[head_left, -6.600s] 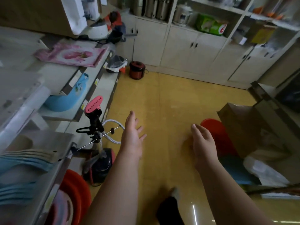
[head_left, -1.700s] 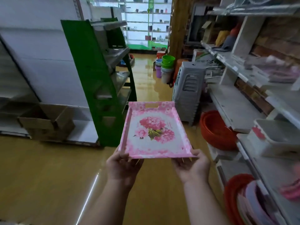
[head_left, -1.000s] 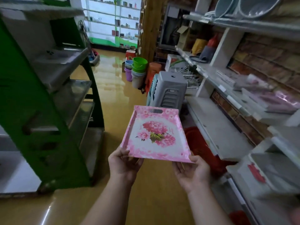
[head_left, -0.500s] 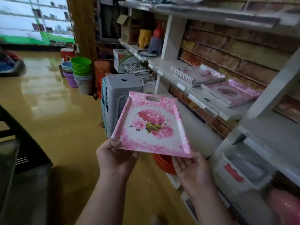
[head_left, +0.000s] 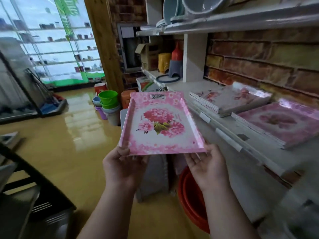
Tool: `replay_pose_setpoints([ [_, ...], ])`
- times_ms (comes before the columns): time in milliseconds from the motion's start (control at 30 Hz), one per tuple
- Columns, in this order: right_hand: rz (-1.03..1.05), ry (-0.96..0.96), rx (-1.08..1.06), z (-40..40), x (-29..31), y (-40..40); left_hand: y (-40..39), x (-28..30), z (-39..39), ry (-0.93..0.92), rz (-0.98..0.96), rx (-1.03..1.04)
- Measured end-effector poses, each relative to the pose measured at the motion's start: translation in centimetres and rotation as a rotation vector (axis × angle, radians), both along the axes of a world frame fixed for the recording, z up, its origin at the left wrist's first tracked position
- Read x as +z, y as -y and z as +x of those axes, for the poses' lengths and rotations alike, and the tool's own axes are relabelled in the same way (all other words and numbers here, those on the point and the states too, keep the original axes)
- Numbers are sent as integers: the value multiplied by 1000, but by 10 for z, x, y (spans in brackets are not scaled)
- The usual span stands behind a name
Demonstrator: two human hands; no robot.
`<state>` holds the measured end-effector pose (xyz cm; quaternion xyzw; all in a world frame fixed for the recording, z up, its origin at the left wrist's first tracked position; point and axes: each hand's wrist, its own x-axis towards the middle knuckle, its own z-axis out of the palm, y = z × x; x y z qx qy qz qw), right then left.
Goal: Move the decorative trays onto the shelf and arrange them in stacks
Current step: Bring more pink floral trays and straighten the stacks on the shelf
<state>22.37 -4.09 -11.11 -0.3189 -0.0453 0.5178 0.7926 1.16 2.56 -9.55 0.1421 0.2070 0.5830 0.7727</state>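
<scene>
Hands hold 1 pink tray (head_left: 161,125) by its near edge, in the air over the floor (head_left: 57,152) and just left of the shelf (head_left: 229,135). The left hand (head_left: 123,167) grips the near left corner, thumb on the rim and fingers curled under. The right hand (head_left: 207,168) grips the near right corner the same way, palm turned up beneath the tray. The tray is tilted, far end higher, and shows a red flower print in the middle and a handle slot at the far end.

On the shelf to the right lie 2 stacks of trays. The far stack (head_left: 231,100) is pale with a flower pattern; the near stack (head_left: 279,123) is pink and sits just beside it. A brick wall (head_left: 259,62) stands behind them. Farther along the shelf are a yellow stool (head_left: 164,62), a grey stool (head_left: 175,70) and a cardboard box (head_left: 146,54).

Below the tray a grey bin (head_left: 153,175) stands on the floor with red basins (head_left: 191,197) to its right. Far left of the tray is a pile of small buckets (head_left: 107,102), the top one green. Basins (head_left: 186,7) lean on the upper shelf.
</scene>
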Motion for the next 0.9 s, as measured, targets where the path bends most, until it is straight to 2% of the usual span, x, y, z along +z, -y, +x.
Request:
replay_pose_setpoints([
  [167,8,-5,54,20,2,-37,-34,5,17,-23,-4,45],
  [333,-13,11,-29,51,0,-73,-72,6,54,-87,16,13],
  [467,-25,44,-83,77,1,-96,-113,8,83,-64,32,-66],
  [700,-70,168,-325,125,13,-148,-218,11,157,-43,68,-287],
  [900,-106,163,-595,141,11,-192,-296,8,214,-34,92,-511],
])
